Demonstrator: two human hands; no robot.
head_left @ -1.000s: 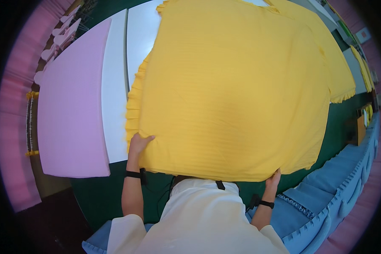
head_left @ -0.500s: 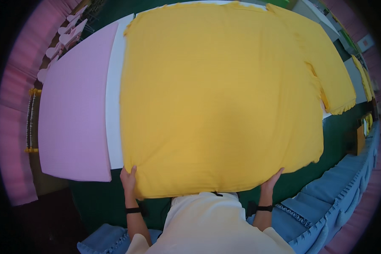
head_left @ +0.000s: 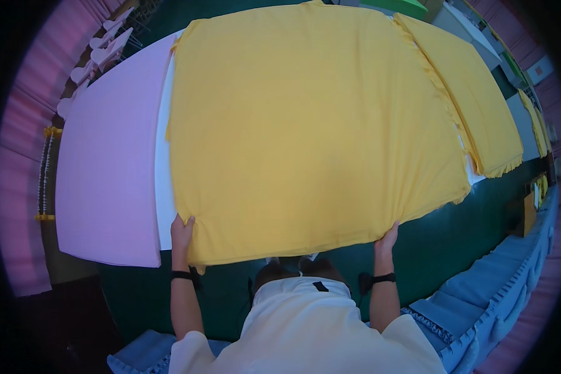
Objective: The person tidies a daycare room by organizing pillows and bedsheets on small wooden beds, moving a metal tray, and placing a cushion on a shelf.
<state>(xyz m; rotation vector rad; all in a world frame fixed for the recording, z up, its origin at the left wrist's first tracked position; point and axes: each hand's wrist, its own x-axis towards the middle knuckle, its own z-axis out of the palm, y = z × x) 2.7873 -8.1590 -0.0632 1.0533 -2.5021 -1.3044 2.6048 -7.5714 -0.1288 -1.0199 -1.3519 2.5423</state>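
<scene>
Yellow cloth (head_left: 311,124) lies spread flat over the white table (head_left: 163,206), its near hem overhanging toward six o'clock. Left hand (head_left: 182,232) pinches the near-left corner; right hand (head_left: 388,240) grips the near-right edge. At nine o'clock a pink sheet (head_left: 106,168) sits just beside it; at two o'clock another yellow cloth (head_left: 480,106) adjoins its fringed edge.

Matt, soft woven yellow cloth (head_left: 311,124) with fringed edges, beside a smooth matt lilac foam sheet (head_left: 109,168).
</scene>
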